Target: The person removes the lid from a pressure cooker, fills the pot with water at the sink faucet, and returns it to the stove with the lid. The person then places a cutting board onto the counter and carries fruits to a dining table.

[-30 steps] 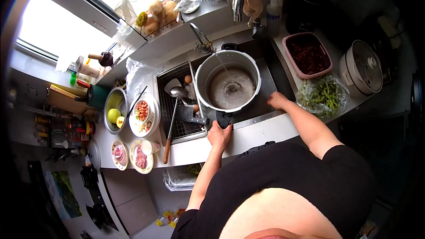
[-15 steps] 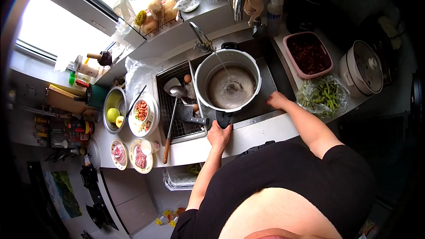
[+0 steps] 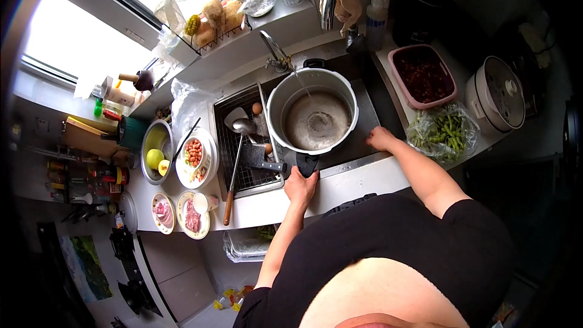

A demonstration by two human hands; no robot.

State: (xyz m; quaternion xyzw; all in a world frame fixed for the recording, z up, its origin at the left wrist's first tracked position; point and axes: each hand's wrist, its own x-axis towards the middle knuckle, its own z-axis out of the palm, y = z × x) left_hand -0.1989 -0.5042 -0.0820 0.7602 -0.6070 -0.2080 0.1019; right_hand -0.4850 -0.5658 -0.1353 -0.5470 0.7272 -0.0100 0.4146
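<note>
Large silver metal pot being filled in metal sink.
Black handle is being pinched by left fingers; right fingers are being rested near sink edge, spread unclear. Next, a water-level check is being called for.

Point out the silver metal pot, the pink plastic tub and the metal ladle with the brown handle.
Silver metal pot (image 3: 278, 109), head view, inner wall.
Pink plastic tub (image 3: 430, 103), head view, near rim.
Metal ladle (image 3: 228, 208), head view, brown handle.
</note>
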